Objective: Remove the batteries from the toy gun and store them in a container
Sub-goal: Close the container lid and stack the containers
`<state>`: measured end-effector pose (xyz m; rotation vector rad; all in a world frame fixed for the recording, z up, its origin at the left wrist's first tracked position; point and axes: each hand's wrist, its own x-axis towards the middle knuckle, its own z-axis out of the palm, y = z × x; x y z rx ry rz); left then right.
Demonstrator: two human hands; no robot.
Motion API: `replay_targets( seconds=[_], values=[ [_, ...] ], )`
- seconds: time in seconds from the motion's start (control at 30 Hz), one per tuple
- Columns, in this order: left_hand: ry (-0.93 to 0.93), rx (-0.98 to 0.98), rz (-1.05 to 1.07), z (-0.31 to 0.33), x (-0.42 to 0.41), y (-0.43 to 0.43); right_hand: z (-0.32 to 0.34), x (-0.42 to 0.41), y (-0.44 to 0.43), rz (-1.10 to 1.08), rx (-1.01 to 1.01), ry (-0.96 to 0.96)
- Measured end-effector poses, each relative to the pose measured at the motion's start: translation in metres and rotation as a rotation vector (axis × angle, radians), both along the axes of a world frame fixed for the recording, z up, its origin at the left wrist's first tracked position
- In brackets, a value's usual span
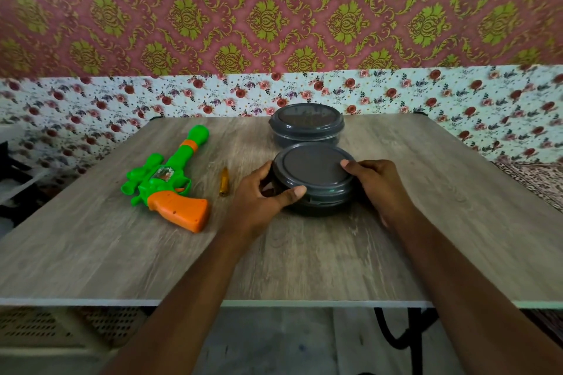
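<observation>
A round dark grey container (313, 173) with its lid on sits in the middle of the wooden table (304, 253). My left hand (262, 195) grips its left side, thumb curled over the front rim. My right hand (377, 183) holds the right side, thumb resting on the lid's edge. The green toy gun (166, 179) with an orange grip lies flat at the left, barrel pointing away from me. Between gun and container lies a small amber-handled screwdriver (224, 182). No batteries are in sight.
A second lidded dark grey container (307, 123) stands right behind the first, near the table's far edge. A floral cloth and patterned wall rise behind the table. A perforated crate (61, 326) sits under the table at the left.
</observation>
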<state>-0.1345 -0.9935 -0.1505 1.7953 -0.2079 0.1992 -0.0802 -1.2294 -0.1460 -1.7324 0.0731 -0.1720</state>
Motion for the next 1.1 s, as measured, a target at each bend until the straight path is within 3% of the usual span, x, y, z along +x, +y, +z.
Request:
replay_targets(
  seconds=[0.17, 0.37, 0.47, 0.57, 0.83, 1.1],
  values=[
    [0.024, -0.254, 0.066, 0.000, 0.000, 0.001, 0.001, -0.001, -0.002, -0.046, 0.023, -0.007],
    [-0.027, -0.248, -0.047, 0.000, 0.001, 0.001, 0.008, -0.003, 0.000, -0.100, 0.085, 0.067],
    [0.075, -0.424, -0.146, 0.003, -0.003, -0.004, 0.017, -0.002, 0.007, -0.088, 0.095, 0.099],
    [0.197, -0.584, -0.091, 0.005, -0.005, -0.006, 0.026, 0.002, 0.018, -0.067, 0.146, 0.158],
    [0.289, -0.546, 0.110, -0.001, 0.005, -0.009, 0.013, -0.001, 0.046, -0.007, 0.301, 0.096],
    [0.320, -0.561, 0.085, 0.003, 0.005, -0.005, 0.012, -0.004, 0.043, 0.093, 0.340, 0.082]
  ],
)
